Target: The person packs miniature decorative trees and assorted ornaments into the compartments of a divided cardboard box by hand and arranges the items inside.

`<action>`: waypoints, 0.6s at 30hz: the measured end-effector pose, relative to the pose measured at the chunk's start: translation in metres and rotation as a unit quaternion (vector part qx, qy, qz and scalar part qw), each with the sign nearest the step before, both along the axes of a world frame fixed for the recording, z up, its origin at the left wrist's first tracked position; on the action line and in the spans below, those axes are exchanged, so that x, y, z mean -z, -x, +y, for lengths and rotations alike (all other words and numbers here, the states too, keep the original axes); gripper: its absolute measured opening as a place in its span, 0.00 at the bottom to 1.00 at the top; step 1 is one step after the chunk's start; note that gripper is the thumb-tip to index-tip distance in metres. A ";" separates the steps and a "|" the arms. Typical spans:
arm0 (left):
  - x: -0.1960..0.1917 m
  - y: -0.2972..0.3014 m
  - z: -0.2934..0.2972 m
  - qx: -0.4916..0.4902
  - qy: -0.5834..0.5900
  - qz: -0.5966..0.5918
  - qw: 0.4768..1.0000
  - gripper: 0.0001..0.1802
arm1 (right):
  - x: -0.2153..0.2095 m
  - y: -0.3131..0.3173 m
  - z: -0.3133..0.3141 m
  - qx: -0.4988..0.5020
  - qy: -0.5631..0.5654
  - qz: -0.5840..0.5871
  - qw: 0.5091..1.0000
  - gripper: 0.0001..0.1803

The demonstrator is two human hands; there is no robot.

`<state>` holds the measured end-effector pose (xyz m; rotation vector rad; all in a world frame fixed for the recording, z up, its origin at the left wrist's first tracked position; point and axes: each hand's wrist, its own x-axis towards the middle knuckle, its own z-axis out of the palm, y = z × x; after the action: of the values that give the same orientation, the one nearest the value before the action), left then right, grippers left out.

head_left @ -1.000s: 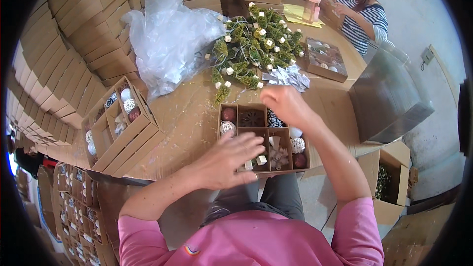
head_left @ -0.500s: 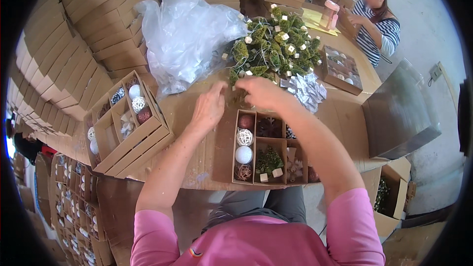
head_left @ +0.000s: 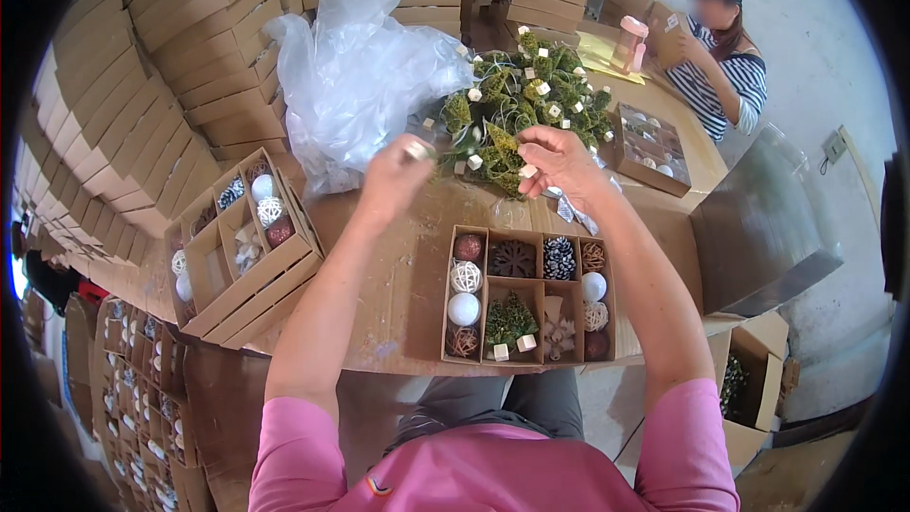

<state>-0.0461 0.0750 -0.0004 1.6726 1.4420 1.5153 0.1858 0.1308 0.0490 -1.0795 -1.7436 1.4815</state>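
Over the table, my left hand [head_left: 396, 178] is smeared by motion. Its fingers are closed at a pale wooden block, apparently the base of a small green tree ornament. My right hand [head_left: 561, 163] pinches a mossy tree ornament [head_left: 502, 154] at the near edge of a heap of tree ornaments [head_left: 555, 85] with pale block bases. Nearer me lies a divided cardboard box [head_left: 516, 362]. Its compartments hold balls, a brown snowflake [head_left: 513, 259], a pine cone [head_left: 559, 257], green trees [head_left: 510, 320] and a pale wooden ornament [head_left: 559, 330].
Filled boxes [head_left: 251, 270] are stacked at the left. A plastic bag [head_left: 365, 76] lies beside the heap, and a grey bin [head_left: 766, 228] stands right. Another filled box [head_left: 652, 150] sits far right, near a co-worker [head_left: 725, 66] handling cardboard. Carton stacks [head_left: 156, 57] rise behind.
My hands have moved apart, the left outward with a pale block at its fingers. The right has drawn back, uncovering more of the box, and now shows a mossy tree in its fingers.
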 end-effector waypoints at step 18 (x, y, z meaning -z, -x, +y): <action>-0.055 0.023 -0.012 0.201 0.113 -0.445 0.865 0.17 | -0.048 0.062 -0.015 -0.095 -0.385 -0.226 0.890 0.11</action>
<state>-0.0690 0.0628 0.0543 0.8307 0.6714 1.4795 0.1234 0.1161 0.0974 -0.8563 -2.5043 0.4990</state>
